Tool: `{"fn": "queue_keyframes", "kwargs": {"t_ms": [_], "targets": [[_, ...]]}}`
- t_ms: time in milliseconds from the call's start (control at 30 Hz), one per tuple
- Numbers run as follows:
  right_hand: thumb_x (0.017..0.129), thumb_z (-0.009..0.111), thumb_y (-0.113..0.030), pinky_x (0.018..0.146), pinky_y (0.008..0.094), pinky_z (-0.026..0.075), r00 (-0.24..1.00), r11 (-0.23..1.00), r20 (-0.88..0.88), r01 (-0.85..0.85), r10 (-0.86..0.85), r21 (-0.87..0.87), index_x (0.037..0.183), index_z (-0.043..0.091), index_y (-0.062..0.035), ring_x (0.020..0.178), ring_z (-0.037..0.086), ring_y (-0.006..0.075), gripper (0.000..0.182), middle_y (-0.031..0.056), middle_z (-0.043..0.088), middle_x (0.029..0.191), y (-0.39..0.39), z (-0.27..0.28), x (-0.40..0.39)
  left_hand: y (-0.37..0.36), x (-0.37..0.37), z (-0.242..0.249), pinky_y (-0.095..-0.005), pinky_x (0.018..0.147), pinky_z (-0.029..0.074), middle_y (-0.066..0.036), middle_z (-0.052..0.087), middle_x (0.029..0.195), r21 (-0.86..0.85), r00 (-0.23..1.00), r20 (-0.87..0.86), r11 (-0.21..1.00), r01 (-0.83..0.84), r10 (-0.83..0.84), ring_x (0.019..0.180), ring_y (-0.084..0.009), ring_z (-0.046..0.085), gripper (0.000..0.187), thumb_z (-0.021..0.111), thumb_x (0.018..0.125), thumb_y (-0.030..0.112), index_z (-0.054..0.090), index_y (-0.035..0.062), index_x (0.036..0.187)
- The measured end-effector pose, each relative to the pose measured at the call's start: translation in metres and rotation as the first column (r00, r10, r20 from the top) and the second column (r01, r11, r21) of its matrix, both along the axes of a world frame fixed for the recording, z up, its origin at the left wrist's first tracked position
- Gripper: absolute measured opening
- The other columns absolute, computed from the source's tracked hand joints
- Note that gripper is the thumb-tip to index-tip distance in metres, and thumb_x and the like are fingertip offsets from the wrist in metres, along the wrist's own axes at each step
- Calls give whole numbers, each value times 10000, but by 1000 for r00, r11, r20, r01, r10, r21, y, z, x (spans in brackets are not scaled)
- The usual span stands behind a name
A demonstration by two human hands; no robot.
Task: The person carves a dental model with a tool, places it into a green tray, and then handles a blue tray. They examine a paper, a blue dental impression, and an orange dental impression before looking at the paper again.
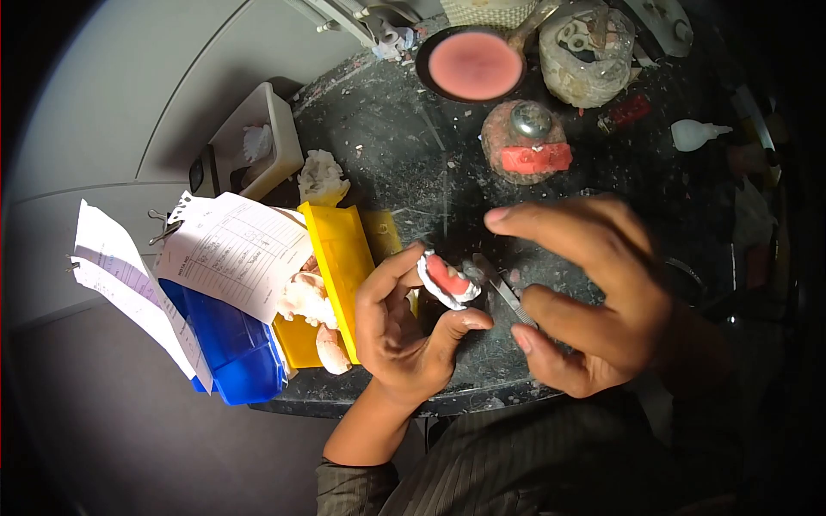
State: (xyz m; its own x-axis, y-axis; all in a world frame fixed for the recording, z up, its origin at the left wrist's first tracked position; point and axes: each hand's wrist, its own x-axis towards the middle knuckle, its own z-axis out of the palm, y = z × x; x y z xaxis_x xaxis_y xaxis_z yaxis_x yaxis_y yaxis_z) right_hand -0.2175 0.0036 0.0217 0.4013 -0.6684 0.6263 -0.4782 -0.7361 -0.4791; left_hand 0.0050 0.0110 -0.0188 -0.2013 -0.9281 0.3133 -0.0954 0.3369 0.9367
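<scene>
My left hand grips a small white dental cast between its thumb and fingers. Pink wax covers part of the cast, with a few teeth along its right edge. In my right hand is a slim metal carving tool with a ridged handle, pinched between thumb and a finger. Its tip points up and left, close to the cast. The index finger of that hand reaches out above the tool. Both hands are over the dark, speckled worktop.
Left of my hands, a yellow bin and a blue bin hold casts and clipped papers. Farther back are a white box, a pan of pink wax, a cluttered jar and a metal-topped burner-like object with red wax.
</scene>
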Motion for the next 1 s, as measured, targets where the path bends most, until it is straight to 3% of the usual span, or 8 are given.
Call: {"fn": "queue_keyframes", "kwargs": {"t_ms": [33,100,267,733,967,1000], "targets": [[763,710,-187,800,430,514,1000,1000,4,-3,3,-3,719,612,-16,952,659,347,202,287,621,1212,0,0,1,0,0,0,-301,892,543,-136,659,1033,-3,1000,4,1000,-3,3,955,-181,660,689,845,767,-9,437,-84,1318],[732,740,-129,790,435,519,999,999,14,32,-32,19,733,611,-14,960,656,344,173,269,630,1173,1,1,3,0,0,-1,-306,890,551,-137,658,1031,-21,987,-161,1000,23,-26,954,-177,656,689,842,770,-14,414,-61,1308],[722,762,-93,774,423,535,998,999,50,34,-34,1,736,603,-12,946,658,345,179,254,633,1150,2,-3,7,5,-2,3,-412,881,609,-174,651,1041,41,944,-327,997,63,-46,970,-261,699,666,843,740,-59,360,7,1193],[731,756,-72,747,414,539,998,997,5,67,-67,24,773,604,-11,913,655,329,169,226,647,1120,3,1,8,-3,11,2,-413,894,596,-211,630,1092,-138,971,-168,979,150,-173,1000,-306,709,774,922,667,42,353,55,1192],[729,758,-68,719,404,540,998,998,22,60,-60,18,768,603,-13,879,650,318,170,218,658,1098,4,2,8,6,7,4,-459,910,586,-180,620,1070,-51,976,-198,995,86,-95,1018,-301,699,744,909,684,19,357,52,1182],[728,760,-64,713,401,540,998,998,28,59,-59,15,769,603,-11,875,649,318,170,216,661,1093,4,2,8,7,4,6,-459,934,569,-167,649,1017,12,982,-185,1000,24,-21,975,-273,697,768,926,672,101,335,71,1162]]}}
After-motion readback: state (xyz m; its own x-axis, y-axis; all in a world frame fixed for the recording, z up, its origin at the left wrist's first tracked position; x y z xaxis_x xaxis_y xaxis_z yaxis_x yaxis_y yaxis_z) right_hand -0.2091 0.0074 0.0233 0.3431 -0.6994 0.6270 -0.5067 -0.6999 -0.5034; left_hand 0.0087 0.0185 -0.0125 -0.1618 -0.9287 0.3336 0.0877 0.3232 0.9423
